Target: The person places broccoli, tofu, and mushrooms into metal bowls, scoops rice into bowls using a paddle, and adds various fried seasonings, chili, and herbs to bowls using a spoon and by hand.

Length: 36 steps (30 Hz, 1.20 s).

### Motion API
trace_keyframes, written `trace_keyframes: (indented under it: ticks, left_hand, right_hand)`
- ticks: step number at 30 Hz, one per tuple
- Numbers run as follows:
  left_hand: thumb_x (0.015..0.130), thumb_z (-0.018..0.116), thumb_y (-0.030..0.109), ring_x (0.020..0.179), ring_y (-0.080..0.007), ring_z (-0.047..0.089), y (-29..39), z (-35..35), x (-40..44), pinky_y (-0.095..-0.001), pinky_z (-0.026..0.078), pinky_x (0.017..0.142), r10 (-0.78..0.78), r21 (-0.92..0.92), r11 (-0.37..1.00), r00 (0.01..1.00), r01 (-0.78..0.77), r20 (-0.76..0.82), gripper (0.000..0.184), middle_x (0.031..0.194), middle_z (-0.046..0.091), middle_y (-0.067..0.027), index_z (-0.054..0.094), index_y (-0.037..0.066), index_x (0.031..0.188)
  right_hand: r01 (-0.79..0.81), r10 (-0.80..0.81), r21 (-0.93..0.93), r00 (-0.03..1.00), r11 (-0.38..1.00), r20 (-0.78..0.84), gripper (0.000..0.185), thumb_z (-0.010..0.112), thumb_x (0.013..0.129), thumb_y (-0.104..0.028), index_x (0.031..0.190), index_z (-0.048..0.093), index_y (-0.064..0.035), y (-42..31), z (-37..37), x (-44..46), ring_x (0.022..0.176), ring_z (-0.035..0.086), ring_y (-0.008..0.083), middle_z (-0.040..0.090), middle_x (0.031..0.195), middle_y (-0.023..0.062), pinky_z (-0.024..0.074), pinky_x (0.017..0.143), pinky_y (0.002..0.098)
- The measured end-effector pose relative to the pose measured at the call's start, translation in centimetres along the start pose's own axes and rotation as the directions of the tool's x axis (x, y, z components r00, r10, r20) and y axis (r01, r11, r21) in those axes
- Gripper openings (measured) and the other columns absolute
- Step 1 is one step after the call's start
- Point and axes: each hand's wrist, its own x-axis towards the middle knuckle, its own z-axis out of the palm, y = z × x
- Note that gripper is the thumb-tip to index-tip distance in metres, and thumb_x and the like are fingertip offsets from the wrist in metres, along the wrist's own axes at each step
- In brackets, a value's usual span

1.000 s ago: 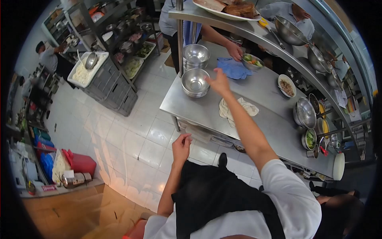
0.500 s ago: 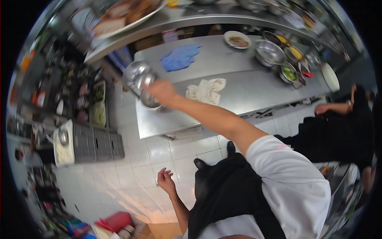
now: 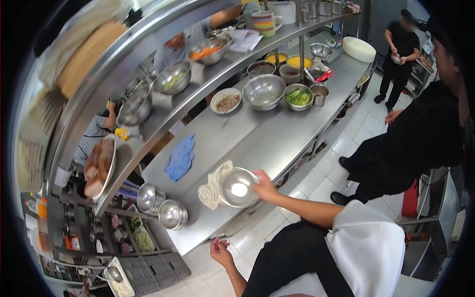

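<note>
My right hand (image 3: 267,186) grips the rim of a shiny metal mixing bowl (image 3: 239,187), its hollow side facing me. The bowl is held over the steel table (image 3: 208,148), in front of a crumpled cream cloth (image 3: 210,194) and partly covering it. My left hand (image 3: 222,251) hangs near the table's front edge with loosely curled fingers and nothing in it. Stacked metal bowls (image 3: 172,214) sit at the table's left end, beside another bowl stack (image 3: 150,197). Farther back lies a blue cloth (image 3: 180,157).
A steel shelf (image 3: 198,84) above the table carries bowls of food. On the table stand a bowl of greens (image 3: 299,96), a large metal bowl (image 3: 263,91) and a plate of shredded food (image 3: 226,101). A person in black (image 3: 391,133) stands close on the right.
My right hand has moved from the bowl stacks rightward to the cream cloth, now with a metal bowl in it. The view has turned to the right.
</note>
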Motion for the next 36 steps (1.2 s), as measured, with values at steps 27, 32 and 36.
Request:
trace_keyframes:
  ticks: [27,32,36]
  left_hand:
    - [0.083,0.063,0.006,0.112,-0.0292,0.063,9.2,36.1,6.5,-0.0430,0.051,0.098,-0.380,-0.170,0.766,0.649,0.620,0.659,0.057,0.125,0.061,-0.0142,0.047,0.002,0.137]
    - [0.089,0.068,0.014,0.117,-0.0260,0.061,13.7,46.4,6.8,-0.0393,0.048,0.101,-0.316,-0.041,0.770,0.437,0.637,0.842,0.057,0.128,0.060,-0.0152,0.045,0.000,0.140]
    - [0.090,0.068,0.013,0.118,-0.0242,0.060,19.0,58.3,4.1,-0.0368,0.046,0.101,-0.234,0.036,0.776,0.234,0.629,0.944,0.056,0.128,0.060,-0.0150,0.046,-0.001,0.139]
  right_hand:
    - [-0.096,0.083,-0.125,0.990,0.987,-0.110,0.033,0.052,0.103,-0.033,0.100,0.067,-0.0040,-10.2,-32.1,8.0,0.051,0.056,0.0109,0.060,0.065,0.0035,0.0507,0.049,0.0266]
    - [0.060,-0.002,0.066,0.761,0.996,-0.649,0.022,0.050,0.098,-0.017,0.099,0.065,0.0001,-12.0,-42.2,6.7,0.052,0.054,0.0114,0.059,0.067,0.0043,0.0488,0.047,0.0272]
    - [0.231,-0.089,0.060,0.582,0.971,-0.809,0.021,0.051,0.097,-0.017,0.097,0.065,-0.0016,-17.3,-50.6,6.5,0.054,0.053,0.0105,0.056,0.066,0.0024,0.0480,0.047,0.0264]
